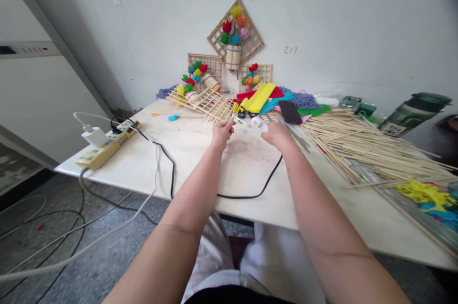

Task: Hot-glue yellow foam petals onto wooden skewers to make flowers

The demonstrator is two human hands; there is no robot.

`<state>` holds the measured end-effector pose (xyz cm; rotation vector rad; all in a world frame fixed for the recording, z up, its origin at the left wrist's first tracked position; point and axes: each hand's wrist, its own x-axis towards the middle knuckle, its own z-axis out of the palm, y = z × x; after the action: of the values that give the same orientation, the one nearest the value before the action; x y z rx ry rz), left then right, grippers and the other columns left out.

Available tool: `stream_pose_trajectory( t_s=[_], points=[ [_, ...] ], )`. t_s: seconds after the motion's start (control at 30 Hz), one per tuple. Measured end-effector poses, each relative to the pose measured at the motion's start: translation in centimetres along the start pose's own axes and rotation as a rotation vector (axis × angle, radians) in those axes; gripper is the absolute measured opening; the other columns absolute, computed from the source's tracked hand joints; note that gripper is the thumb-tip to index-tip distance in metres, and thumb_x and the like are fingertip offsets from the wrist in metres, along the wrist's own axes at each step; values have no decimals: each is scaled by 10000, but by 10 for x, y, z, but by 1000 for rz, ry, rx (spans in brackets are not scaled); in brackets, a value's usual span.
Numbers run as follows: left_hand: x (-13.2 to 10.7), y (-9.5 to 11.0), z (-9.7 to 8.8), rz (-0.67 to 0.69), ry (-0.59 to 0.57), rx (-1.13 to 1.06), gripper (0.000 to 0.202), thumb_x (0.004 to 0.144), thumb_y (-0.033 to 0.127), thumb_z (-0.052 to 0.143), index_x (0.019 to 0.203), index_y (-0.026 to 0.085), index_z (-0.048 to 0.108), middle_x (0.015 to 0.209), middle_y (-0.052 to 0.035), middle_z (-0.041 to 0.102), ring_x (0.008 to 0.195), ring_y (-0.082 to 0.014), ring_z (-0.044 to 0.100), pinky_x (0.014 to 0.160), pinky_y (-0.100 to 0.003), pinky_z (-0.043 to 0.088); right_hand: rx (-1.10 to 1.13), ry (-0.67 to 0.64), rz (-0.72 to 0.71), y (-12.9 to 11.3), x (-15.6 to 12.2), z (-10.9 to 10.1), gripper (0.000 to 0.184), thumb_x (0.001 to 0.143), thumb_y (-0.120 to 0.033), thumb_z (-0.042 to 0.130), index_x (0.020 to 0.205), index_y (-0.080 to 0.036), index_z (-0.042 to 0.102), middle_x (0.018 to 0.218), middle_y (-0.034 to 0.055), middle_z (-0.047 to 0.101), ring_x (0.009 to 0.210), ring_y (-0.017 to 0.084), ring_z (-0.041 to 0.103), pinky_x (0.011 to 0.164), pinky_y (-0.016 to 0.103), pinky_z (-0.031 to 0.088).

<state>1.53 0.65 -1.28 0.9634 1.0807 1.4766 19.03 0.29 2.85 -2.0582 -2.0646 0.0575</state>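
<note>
My left hand point(222, 134) is closed in a pinch on a small yellow paper flower point(236, 107), its bloom pointing up and away from me. A short pale piece by the fingertips is too small to make out. Wrapped round a white glue gun point(259, 124) is my right hand point(278, 135), a little to the right. The gun's front end points left towards the flower, with a gap between them. From below my right hand a black cord point(250, 196) runs along the table's front edge. Black-handled scissors point(246, 114) lie just beyond the hands.
Wooden stick lattices with paper flowers point(234, 32) lean at the wall. Folded yellow crepe paper point(258, 98), a phone point(290, 112) and many loose sticks point(372, 141) lie right. A power strip point(107, 145) with plugs sits left. A dark green bottle point(415, 114) stands far right.
</note>
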Motion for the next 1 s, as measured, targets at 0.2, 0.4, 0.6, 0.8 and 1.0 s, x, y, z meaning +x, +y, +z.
stream_pose_trajectory(
  t_s=[0.2, 0.4, 0.6, 0.8, 1.0],
  points=[
    [0, -3, 1, -45, -41, -22, 184, 789, 262, 597, 718, 92, 611, 448, 44, 448, 346, -8, 251, 379, -173, 122, 792, 169, -111, -3, -1, -1, 332, 655, -248, 530, 944, -114, 621, 577, 29, 596, 523, 189, 588, 545, 311, 499],
    [0, -6, 4, -70, -52, 0, 184, 779, 263, 612, 696, 99, 618, 439, 36, 454, 345, -15, 259, 381, -186, 110, 1355, 88, -217, 4, -19, 19, 311, 605, -270, 574, 890, -144, 567, 492, -56, 519, 375, 110, 471, 382, 257, 442],
    [2, -11, 5, -61, -67, 56, 182, 789, 255, 594, 701, 99, 626, 440, 30, 461, 343, -23, 251, 385, -200, 106, 1457, -6, -166, 6, -29, 44, 271, 593, -248, 584, 842, -145, 555, 489, -60, 526, 341, 94, 448, 317, 231, 376],
    [1, -9, 4, -31, -23, 89, 188, 797, 262, 580, 706, 103, 621, 439, 29, 459, 348, -27, 270, 386, -197, 127, 1394, -74, -217, -4, -38, 51, 283, 631, -347, 639, 814, -143, 571, 505, -55, 528, 341, 83, 444, 319, 222, 377],
    [3, -8, 5, 20, -19, 112, 200, 795, 264, 570, 690, 101, 619, 428, 31, 454, 348, -29, 269, 399, -197, 151, 1362, -59, -180, -6, -38, 54, 326, 650, -453, 656, 714, -148, 562, 545, -31, 547, 331, 72, 435, 303, 220, 372]
  ],
)
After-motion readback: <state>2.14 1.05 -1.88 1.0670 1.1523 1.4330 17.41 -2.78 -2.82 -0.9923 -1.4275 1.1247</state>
